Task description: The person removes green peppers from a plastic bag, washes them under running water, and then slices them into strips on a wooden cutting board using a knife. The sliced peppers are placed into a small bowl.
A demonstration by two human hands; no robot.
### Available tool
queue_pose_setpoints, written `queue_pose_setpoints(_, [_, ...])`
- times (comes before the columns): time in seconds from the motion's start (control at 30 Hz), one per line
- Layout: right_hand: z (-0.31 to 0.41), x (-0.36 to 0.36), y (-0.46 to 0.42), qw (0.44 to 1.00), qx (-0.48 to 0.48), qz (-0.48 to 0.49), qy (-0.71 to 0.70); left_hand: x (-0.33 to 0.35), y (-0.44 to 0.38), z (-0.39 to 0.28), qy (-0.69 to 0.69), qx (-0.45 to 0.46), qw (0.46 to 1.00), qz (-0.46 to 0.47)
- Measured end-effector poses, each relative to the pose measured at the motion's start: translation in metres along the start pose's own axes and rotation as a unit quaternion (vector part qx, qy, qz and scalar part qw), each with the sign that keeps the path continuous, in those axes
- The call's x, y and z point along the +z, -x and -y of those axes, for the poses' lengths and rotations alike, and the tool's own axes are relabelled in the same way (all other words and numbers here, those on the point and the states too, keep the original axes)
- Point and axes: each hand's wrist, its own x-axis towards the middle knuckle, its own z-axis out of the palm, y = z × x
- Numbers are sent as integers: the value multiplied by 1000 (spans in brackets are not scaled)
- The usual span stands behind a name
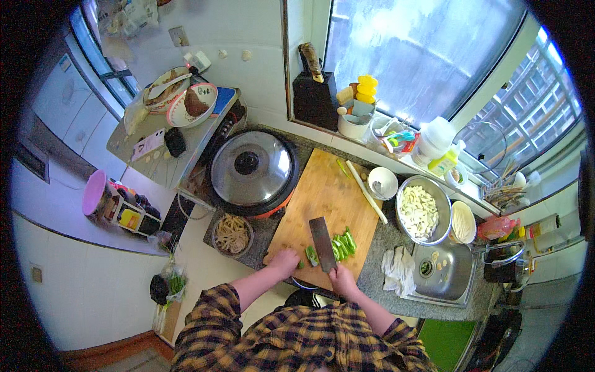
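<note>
My right hand grips the handle of a cleaver, whose dark, broad blade lies over a wooden cutting board. To the right of the blade is a pile of cut green pepper pieces. Another green pepper piece lies just left of the blade. With its fingers curled, my left hand is at the board's lower left edge, beside a small green piece. Whether those fingers hold anything is hidden. A scallion stalk lies along the board's right edge.
Left of the board stand a lidded electric pan and a bowl of shredded food. To the right are a white bowl, a metal basin of pale cut pieces, a cloth and a sink. A knife block stands behind.
</note>
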Motion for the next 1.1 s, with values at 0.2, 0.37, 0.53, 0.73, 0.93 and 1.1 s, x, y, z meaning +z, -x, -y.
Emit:
queue_pose_setpoints(0.2, [-22,1,24,995,-18,66,67,4,34,-7,58,30,994,-82])
queue_pose_setpoints(0.37, [-24,14,25,989,9,90,121,7,34,-11,50,35,995,-81])
queue_pose_setpoints(0.53, [9,1,20,979,21,138,148,15,48,-16,66,15,995,-77])
queue_pose_setpoints(0.73, [33,-3,15,955,2,193,225,0,42,-17,122,-36,992,12])
queue_pose_setpoints(0.93, [39,2,13,953,14,202,226,25,34,9,321,-72,940,-87])
queue_pose_setpoints(1.1, [19,38,-1,974,3,141,175,41,26,17,137,29,981,-136])
